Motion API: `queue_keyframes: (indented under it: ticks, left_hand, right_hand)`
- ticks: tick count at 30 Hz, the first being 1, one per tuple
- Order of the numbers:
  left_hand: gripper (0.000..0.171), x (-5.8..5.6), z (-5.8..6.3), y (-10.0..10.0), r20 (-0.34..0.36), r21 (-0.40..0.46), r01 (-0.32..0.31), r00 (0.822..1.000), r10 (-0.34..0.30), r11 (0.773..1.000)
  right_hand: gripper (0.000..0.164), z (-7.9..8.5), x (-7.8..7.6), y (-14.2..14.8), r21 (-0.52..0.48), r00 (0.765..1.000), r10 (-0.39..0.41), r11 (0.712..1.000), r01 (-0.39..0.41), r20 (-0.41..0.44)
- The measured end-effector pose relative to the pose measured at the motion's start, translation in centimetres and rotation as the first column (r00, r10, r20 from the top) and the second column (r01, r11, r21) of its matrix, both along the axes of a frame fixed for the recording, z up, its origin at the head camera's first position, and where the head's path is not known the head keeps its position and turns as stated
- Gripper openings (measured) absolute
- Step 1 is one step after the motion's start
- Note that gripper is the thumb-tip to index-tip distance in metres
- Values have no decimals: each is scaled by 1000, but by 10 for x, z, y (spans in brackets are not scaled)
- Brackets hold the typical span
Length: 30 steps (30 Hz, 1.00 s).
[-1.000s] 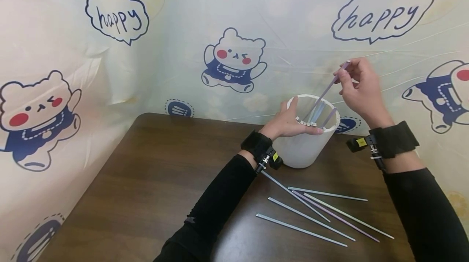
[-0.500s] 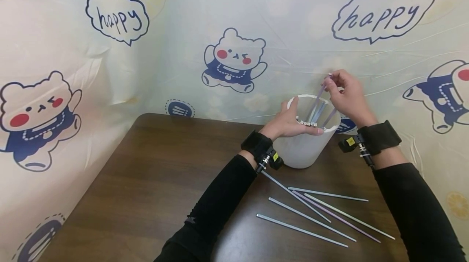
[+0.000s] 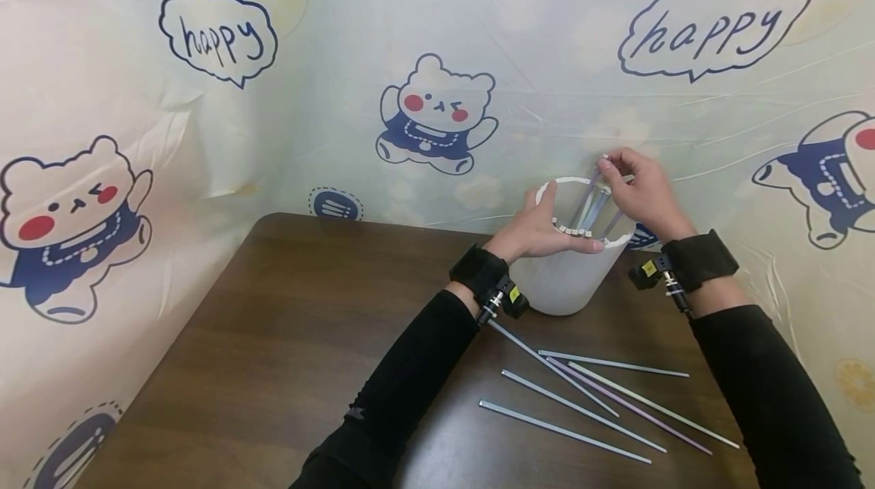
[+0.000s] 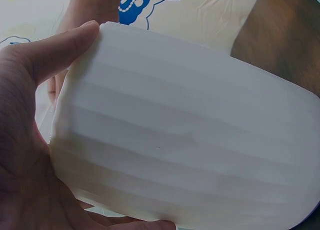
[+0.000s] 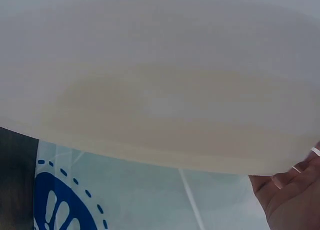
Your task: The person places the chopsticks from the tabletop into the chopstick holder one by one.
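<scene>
A white, ribbed bucket [image 3: 562, 280] stands near the table's back edge. My left hand [image 3: 535, 231] grips its rim, the thumb along the near side. In the left wrist view the hand [image 4: 22, 94] wraps the rim of the bucket [image 4: 185, 125]. My right hand [image 3: 645, 185] pinches the top end of a thin purple straw-like stick [image 3: 592, 184], whose lower part is inside the bucket. Several other sticks [image 3: 596, 209] lean in the bucket, their bottoms hidden. The bucket wall [image 5: 165, 89] fills most of the right wrist view.
Several loose thin sticks, among them a pale blue one [image 3: 563, 431] and a yellow-green one [image 3: 652, 404], lie on the brown table [image 3: 287, 337] in front of the bucket. A printed curtain [image 3: 328, 117] hangs behind the table and along its left side.
My right hand has moved left and down toward the bucket, lowering the purple stick further in and turning it more upright. The left hand and bucket have stayed in place.
</scene>
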State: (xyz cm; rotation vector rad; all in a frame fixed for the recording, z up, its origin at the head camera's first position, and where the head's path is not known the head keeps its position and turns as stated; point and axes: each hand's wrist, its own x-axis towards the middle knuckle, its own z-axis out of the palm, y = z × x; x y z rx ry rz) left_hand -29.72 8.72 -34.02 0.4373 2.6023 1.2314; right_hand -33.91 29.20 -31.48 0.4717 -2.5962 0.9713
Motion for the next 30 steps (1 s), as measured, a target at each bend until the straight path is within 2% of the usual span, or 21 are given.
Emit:
queue_keyframes:
  ticks: [20, 27, 30]
  left_hand:
    - [125, 1, 1, -2, -9, -11, 24, 1000, -24, 1000]
    - [125, 1, 1, -3, -11, -5, 25, 1000, -26, 1000]
    - [125, 1, 1, -3, -11, -2, 24, 1000, -24, 1000]
  right_hand:
    - [45, -7, 0, 1, 10, 998, -22, 1000, 21, 67]
    - [41, -13, 0, 3, -7, 999, 2, 1000, -2, 37]
    - [42, -14, 5, 3, -33, 1000, -13, 999, 14, 16]
